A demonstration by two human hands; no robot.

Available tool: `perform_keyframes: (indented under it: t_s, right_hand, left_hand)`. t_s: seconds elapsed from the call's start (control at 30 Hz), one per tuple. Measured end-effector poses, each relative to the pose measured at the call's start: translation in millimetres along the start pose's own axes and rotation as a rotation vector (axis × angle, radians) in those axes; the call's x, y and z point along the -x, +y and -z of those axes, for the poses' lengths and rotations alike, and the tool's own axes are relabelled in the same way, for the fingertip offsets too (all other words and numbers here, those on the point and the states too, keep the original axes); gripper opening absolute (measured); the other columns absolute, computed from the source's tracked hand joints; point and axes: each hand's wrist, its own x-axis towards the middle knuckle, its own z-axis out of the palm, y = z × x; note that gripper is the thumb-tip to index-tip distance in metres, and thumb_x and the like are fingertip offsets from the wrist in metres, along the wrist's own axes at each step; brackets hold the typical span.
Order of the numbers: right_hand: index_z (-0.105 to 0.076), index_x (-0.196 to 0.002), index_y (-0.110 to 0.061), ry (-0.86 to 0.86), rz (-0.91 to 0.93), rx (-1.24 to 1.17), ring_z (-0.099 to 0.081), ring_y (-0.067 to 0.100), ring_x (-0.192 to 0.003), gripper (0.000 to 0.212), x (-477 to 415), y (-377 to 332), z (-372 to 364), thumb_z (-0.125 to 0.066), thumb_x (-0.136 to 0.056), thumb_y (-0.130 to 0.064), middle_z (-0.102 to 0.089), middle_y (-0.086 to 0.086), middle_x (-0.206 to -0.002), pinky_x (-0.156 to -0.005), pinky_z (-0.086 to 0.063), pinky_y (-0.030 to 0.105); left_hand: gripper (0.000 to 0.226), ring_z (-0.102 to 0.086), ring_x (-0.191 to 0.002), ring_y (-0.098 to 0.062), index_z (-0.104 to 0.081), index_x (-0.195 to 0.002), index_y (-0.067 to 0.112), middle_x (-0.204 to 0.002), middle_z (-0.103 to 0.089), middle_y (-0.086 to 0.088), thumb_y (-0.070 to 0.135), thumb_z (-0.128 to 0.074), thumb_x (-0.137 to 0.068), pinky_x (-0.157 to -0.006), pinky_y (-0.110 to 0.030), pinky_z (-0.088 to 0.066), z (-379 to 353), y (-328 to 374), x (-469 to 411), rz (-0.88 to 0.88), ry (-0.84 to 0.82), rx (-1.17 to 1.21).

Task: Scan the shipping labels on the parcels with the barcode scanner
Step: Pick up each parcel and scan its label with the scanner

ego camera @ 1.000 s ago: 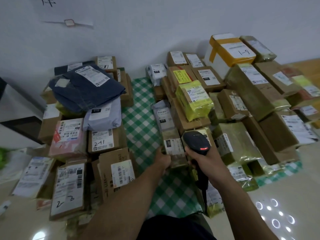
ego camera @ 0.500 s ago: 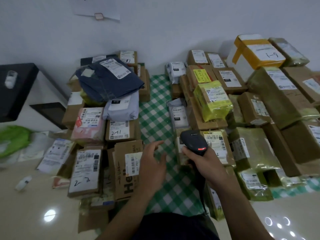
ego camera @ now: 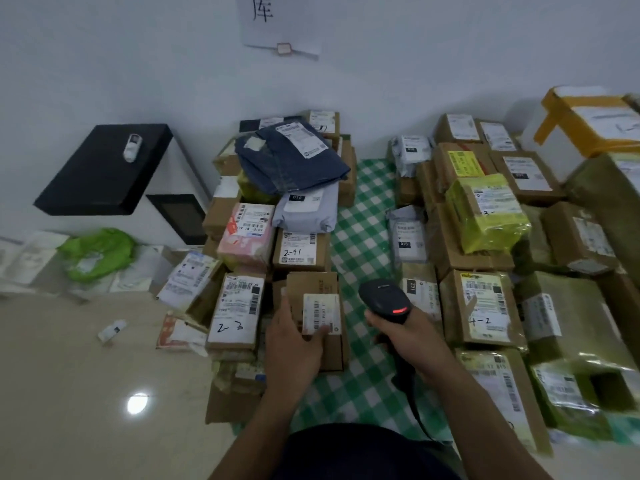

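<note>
Outstretched left hand (ego camera: 294, 341) clasps a labelled parcel (ego camera: 311, 285); right hand (ego camera: 414, 332) grips the scanner (ego camera: 382, 299)

Parcel storeroom, labelled parcels (ego camera: 300, 252) heaped on a checked floor cloth (ego camera: 363, 209), handwritten sign (ego camera: 277, 24) on wall (ego camera: 138, 64).

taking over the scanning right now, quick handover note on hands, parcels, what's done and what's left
Left hand grips a small brown box near the front of the left pile, label facing up.
Right hand holds the barcode scanner, red light on, just right of that box over the green checked cloth.
Done: nothing in view shows which labels are scanned.
Left: scan this label, then work through the other parcels either side of the cloth.
</note>
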Motion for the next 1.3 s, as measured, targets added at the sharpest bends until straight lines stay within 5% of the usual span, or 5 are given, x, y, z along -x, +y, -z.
perform_keyframes:
  t_s: [0.27,0.43,0.7,0.93,1.3]
  right_hand:
    - [-0.074,-0.099,-0.035,-0.028,-0.026,0.055,-0.075,0.021,-0.100,0.013,-1,8,-19,-0.082,-0.090,-0.029,-0.079,-0.006,-0.099,-0.089,-0.060,0.047]
    - [-0.072,-0.104,-0.044,-0.034,0.052,0.040,-0.073,0.010,-0.105,0.024,8,4,-13,-0.083,-0.088,-0.030,-0.078,-0.018,-0.103,-0.095,-0.060,0.044]
    - [-0.067,-0.117,-0.033,0.181,0.239,0.159,-0.067,-0.008,-0.081,0.028,31,-17,25,-0.078,-0.092,-0.034,-0.072,-0.019,-0.097,-0.066,-0.047,0.008]
    - [-0.067,-0.113,-0.034,0.167,0.282,0.241,-0.060,-0.008,-0.067,0.026,34,-44,57,-0.079,-0.090,-0.039,-0.068,-0.021,-0.077,-0.063,-0.042,0.015]
    - [-0.068,-0.112,-0.034,0.151,0.275,0.270,-0.069,-0.003,-0.080,0.024,40,-65,60,-0.077,-0.091,-0.041,-0.077,-0.010,-0.090,-0.065,-0.043,0.014]
  left_hand:
    - [0.057,-0.060,-0.092,0.009,-0.057,-0.141,0.030,-0.107,-0.063,0.021,0.016,-0.080,-0.090,-0.074,-0.007,-0.047,18,17,-1,0.050,-0.049,0.288]
    - [0.040,-0.069,-0.095,0.005,-0.072,-0.123,0.036,-0.109,-0.073,0.019,0.031,-0.084,-0.085,-0.085,-0.029,-0.061,33,31,5,-0.005,-0.017,0.429]
    - [0.037,-0.060,-0.096,0.022,-0.072,-0.129,0.021,-0.112,-0.071,0.018,0.019,-0.077,-0.093,-0.080,-0.001,-0.046,33,93,-34,-0.317,-0.111,0.322]
    - [0.036,-0.067,-0.110,-0.004,-0.072,-0.129,0.030,-0.124,-0.073,0.009,0.032,-0.076,-0.093,-0.098,-0.033,-0.055,25,172,-88,-0.568,-0.165,0.110]
    - [0.038,-0.068,-0.099,-0.005,-0.070,-0.131,0.032,-0.122,-0.075,0.007,0.031,-0.074,-0.094,-0.092,-0.032,-0.057,14,218,-121,-0.689,-0.270,-0.134]
